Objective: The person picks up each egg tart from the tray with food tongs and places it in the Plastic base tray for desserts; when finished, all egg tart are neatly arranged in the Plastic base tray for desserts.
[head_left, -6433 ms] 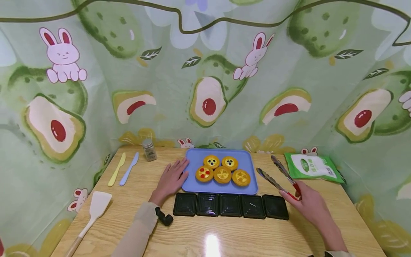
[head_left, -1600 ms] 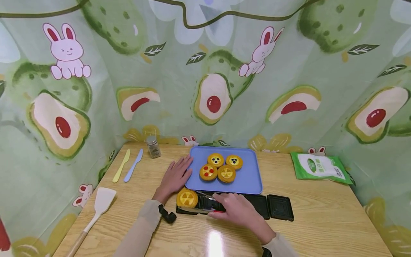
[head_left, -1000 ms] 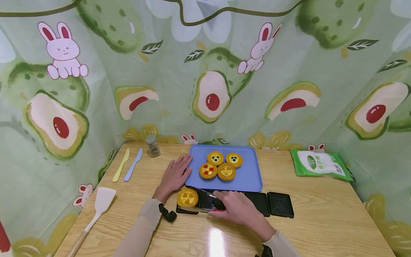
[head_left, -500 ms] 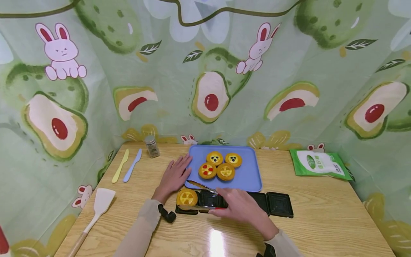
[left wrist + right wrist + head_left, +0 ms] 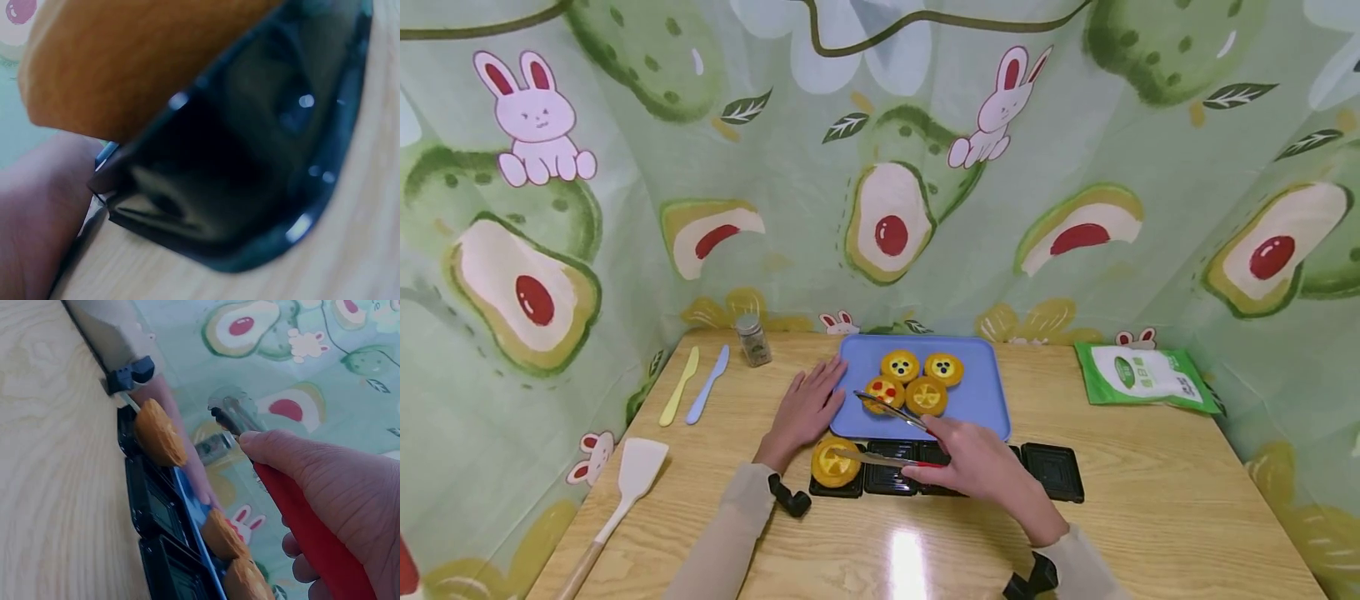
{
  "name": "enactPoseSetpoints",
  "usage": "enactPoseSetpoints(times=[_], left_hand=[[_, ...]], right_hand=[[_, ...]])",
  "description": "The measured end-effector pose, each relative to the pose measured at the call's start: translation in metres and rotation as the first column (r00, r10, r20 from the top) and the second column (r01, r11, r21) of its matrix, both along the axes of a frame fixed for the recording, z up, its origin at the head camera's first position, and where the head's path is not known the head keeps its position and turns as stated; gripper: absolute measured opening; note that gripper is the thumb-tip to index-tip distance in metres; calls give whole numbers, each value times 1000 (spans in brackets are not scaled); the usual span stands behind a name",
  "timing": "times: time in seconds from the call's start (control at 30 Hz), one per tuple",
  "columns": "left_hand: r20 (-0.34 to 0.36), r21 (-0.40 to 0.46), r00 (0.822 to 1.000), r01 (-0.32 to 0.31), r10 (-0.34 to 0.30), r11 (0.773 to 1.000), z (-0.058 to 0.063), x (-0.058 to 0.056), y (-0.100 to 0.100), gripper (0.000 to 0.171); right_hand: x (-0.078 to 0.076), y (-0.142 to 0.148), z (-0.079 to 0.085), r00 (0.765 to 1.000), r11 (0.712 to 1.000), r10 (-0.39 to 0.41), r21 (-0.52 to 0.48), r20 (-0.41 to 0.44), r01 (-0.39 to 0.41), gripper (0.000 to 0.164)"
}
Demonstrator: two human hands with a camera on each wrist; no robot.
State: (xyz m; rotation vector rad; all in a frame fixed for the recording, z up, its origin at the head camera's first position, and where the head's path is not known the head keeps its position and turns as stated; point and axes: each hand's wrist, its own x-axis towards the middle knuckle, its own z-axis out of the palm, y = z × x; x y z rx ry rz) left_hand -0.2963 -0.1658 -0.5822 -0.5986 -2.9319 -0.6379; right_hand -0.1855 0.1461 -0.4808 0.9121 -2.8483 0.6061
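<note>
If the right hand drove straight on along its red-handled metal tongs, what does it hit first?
Probably the bare left hand: in the head view, the tongs in the right hand point across toward it. Depth is unclear; the tongs look raised, so they might pass over.

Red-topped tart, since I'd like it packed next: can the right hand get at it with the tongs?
Probably yes: the right hand holds the tongs spread, and the red-topped tart looks free on its left, though other tarts crowd its right.

Beige sleeves (image 5: pixel 718 527); black wristbands (image 5: pixel 774 484), blocky mounts (image 5: pixel 797 503), seemingly plastic.
</note>
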Motion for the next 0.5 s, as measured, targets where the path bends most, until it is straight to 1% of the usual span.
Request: enactPoseSetpoints(times=[0.2,0.33,0.4,0.5], left_hand=[[0,1,1000,4,-4,1000,2,-2,-1,60],[-12,-2,1000,4,-4,1000,1,-3,0,60],[-12,1,1000,0,0,1000,0,-3,0,60],[-15,9,1000,0,0,1000,-4,-2,0,61]], right_hand=[[-3,21,7,998,997,-69,-24,10,70,63],[-7,37,7,993,993,-115,-39,-8,115,57],[-9,43,7,992,991,-124,-44,-34,123,51],[-12,52,7,989,990,-134,-49,-65,131,48]])
